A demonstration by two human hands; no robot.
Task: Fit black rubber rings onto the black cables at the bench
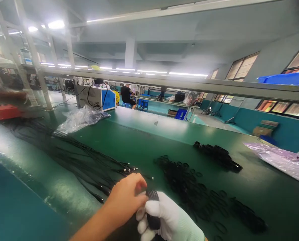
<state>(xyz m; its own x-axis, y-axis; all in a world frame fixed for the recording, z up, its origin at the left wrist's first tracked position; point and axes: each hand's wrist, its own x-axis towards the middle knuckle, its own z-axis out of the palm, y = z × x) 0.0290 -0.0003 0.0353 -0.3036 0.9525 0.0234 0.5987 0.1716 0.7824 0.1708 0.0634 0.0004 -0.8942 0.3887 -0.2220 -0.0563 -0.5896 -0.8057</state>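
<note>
My right hand [161, 214], in a white glove, grips a ribbed black bundle of rings [153, 207] upright at the bottom centre. My bare left hand [128, 192] is right beside it, fingers curled and thumb against the bundle's upper part. Whatever its fingertips pinch is hidden. Just beyond my left hand end several long black cables [89, 157] with small pale connector tips. A spread-out heap of loose black rings [181, 177] lies to the right of my hands on the green table [131, 137].
Dark bundles [217, 155] lie behind and right of the rings. A clear plastic bag [82, 118] rests near a blue-and-grey machine [96, 97]. Another plastic bag [282, 160] is at the right edge. A red box [5, 111] stands far left. A person [126, 94] sits in the background.
</note>
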